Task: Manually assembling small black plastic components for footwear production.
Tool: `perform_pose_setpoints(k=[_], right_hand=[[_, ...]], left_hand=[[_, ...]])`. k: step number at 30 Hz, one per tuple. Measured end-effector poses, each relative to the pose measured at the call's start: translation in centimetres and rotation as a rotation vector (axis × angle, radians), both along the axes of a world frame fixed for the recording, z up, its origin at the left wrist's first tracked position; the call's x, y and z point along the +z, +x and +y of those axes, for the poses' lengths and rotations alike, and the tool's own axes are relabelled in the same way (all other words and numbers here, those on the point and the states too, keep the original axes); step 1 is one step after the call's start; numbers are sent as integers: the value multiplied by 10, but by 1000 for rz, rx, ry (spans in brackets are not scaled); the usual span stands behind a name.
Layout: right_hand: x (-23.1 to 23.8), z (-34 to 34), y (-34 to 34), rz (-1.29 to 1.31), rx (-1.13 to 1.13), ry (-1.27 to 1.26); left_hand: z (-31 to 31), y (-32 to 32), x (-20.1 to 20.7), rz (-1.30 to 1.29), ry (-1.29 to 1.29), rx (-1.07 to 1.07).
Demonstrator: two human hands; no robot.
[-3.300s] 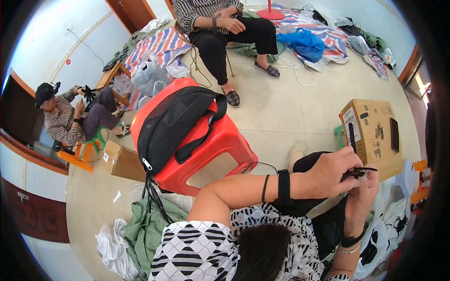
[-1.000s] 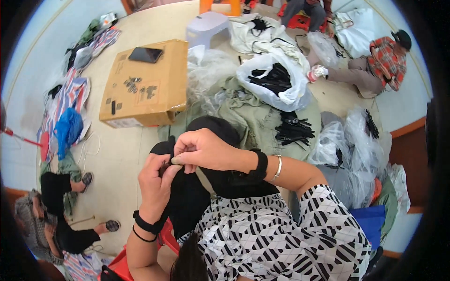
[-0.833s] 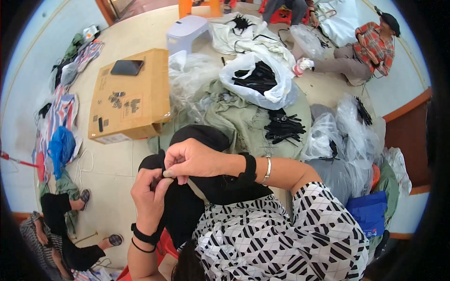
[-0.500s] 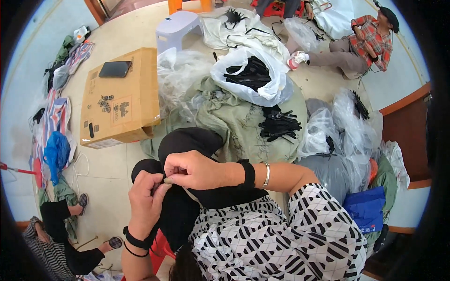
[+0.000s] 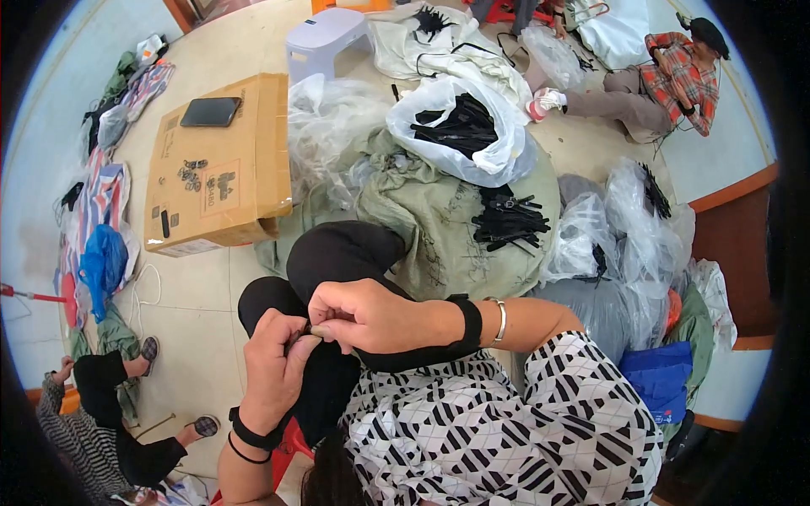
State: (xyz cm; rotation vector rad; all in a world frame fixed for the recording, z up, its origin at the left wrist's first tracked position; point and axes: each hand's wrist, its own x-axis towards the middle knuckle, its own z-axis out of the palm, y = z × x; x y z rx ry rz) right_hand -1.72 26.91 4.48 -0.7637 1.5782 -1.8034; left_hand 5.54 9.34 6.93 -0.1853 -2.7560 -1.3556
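My left hand (image 5: 277, 358) and my right hand (image 5: 359, 316) meet above my black-trousered knees (image 5: 316, 379). Both are closed in a pinch, thumbs against fingers, with the fingertips nearly touching. Whatever lies between them is tiny and dark, mostly hidden by the fingers, and I cannot make out its kind. Beyond my right hand, a bundle of black strips (image 5: 510, 223) that look like zippers lies on a pale green sack (image 5: 413, 223). More black strips (image 5: 460, 126) fill an opened white plastic bag (image 5: 498, 173) behind it.
Left of the sack stands a cardboard box (image 5: 245, 152) with a phone (image 5: 211, 111) on top. A pale stool (image 5: 325, 38) is behind. Filled plastic bags (image 5: 629, 219) crowd the right. One person (image 5: 679, 76) sits far right, another (image 5: 101, 430) at lower left.
Both hands have shifted slightly right, still pinching together. The view has moved a little. At lower left, the other person's hand has come into sight.
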Motion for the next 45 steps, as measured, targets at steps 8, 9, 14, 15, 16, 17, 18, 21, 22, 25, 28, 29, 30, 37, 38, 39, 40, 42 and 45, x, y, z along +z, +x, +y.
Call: perform_pose_setpoints(k=[8,9,14,15,16,17,18,21,22,25,28,29,30,37,38,39,40,42,45], right_hand=[[1,-1,5,32,-24,51],[3,-1,2,-49,22,61],[12,14,-3,-98,197,114],[11,15,-3,-26,215,165],[10,14,-2,-23,226,161],[7,14,1,-18,218,147],[5,14,5,-14,206,136],[0,13,11,-100,176,125],[-2,14,11,-126,211,145],[-6,11,18,-226,85,34],[4,9,14,-182,82,-14],[7,7,13,-172,68,-36],[11,6,10,-184,63,-80],[20,5,10,61,-30,-72],[18,5,11,258,-66,-40],[17,5,11,257,-70,-38],[15,5,11,303,-111,-9],[14,5,11,346,-151,21],[11,6,9,295,-137,-8]], left_hand=[[9,13,-4,23,69,76],[10,14,-2,47,22,71],[9,16,9,56,-141,-79],[9,17,9,40,-213,-123],[8,20,8,41,-218,-113],[8,23,7,45,-255,-110],[8,25,5,49,-289,-111],[8,31,6,71,-321,-121],[9,32,7,43,-314,-120],[8,30,7,119,-324,-67],[6,25,9,236,-276,-41],[6,23,12,262,-274,-14],[5,21,11,250,-276,-10],[3,21,4,327,-52,36],[5,22,3,280,-18,58],[7,23,2,232,16,77],[7,24,1,231,17,73],[8,26,-1,0,267,125],[8,26,-3,-112,460,128]])
